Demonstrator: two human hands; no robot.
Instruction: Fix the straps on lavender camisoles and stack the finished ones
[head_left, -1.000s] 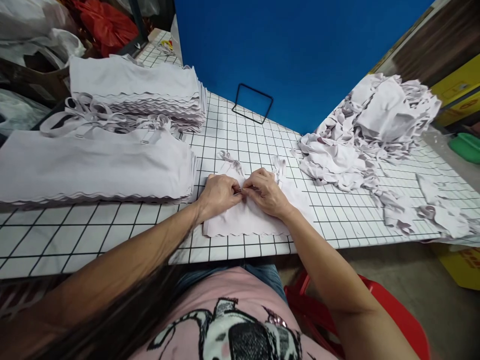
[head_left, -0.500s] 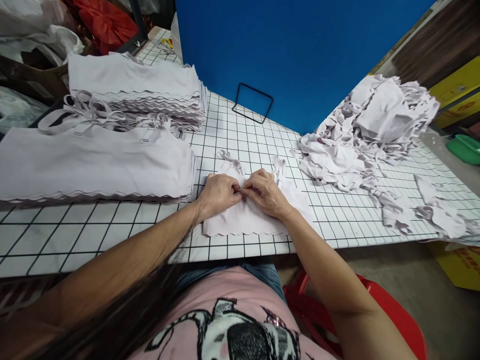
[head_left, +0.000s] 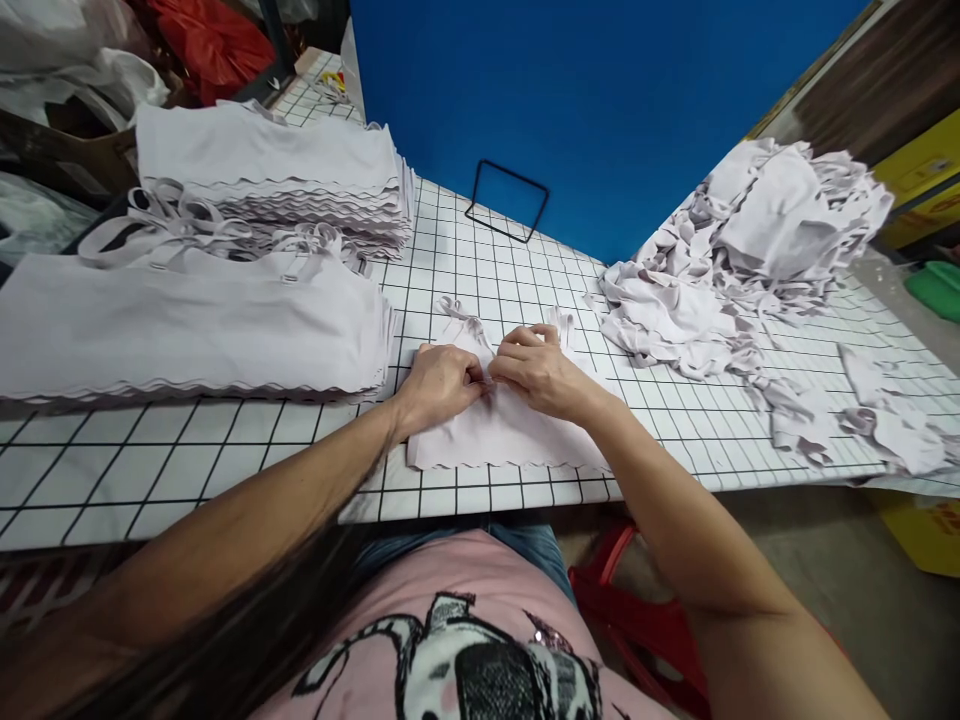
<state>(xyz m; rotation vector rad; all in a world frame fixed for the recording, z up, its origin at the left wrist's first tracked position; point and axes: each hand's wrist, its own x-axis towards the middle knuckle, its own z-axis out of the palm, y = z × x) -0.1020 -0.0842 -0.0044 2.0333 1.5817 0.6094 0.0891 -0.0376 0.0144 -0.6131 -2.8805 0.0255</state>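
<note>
A pale lilac strappy top [head_left: 499, 440] lies flat on the grid-patterned table [head_left: 315, 470], its wavy hem towards me and its thin straps at the far side. My left hand [head_left: 441, 386] pinches the middle of its upper edge between thumb and fingers. Close beside it, my right hand [head_left: 544, 374] is closed with its fingertips at the same edge. Whatever small bit is between the right fingertips is hidden by the fingers.
Two stacks of similar tops, a near stack [head_left: 187, 325] and a far stack [head_left: 262, 155], stand at the left. On the right is a loose fabric heap [head_left: 787, 220]. A black wire frame [head_left: 508, 200] stands by the blue panel [head_left: 585, 100]. A red stool [head_left: 637, 620] is below.
My right hand has turned and shifted slightly right, its knuckles lifting and its elbow swinging outward. The left hand stays at the top's edge.
</note>
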